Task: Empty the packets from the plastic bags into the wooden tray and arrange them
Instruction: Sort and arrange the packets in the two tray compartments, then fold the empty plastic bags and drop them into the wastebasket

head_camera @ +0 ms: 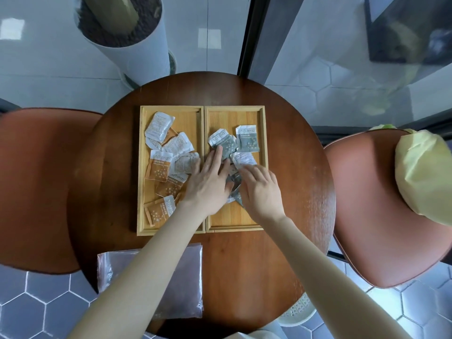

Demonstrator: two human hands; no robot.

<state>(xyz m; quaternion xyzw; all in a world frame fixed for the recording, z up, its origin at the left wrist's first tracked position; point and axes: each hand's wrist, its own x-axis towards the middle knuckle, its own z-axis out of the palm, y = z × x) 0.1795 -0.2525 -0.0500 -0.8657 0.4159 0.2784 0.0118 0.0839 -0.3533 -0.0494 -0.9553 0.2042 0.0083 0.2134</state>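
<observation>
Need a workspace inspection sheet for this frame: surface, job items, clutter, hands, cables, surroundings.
Surface: round wooden table, two wooden trays side by side.
Job's things: left tray holds orange packets, scattered; right tray holds grey packets, loosely piled; plastic bags lie flat at the near edge, apparently empty.
Clutter: nothing seen.
Grippers: left hand and right hand flat, fingers spread on the grey packets.
Cables: nothing seen.
Surroundings: two brown chairs, white planter, glass door, tiled floor.
</observation>
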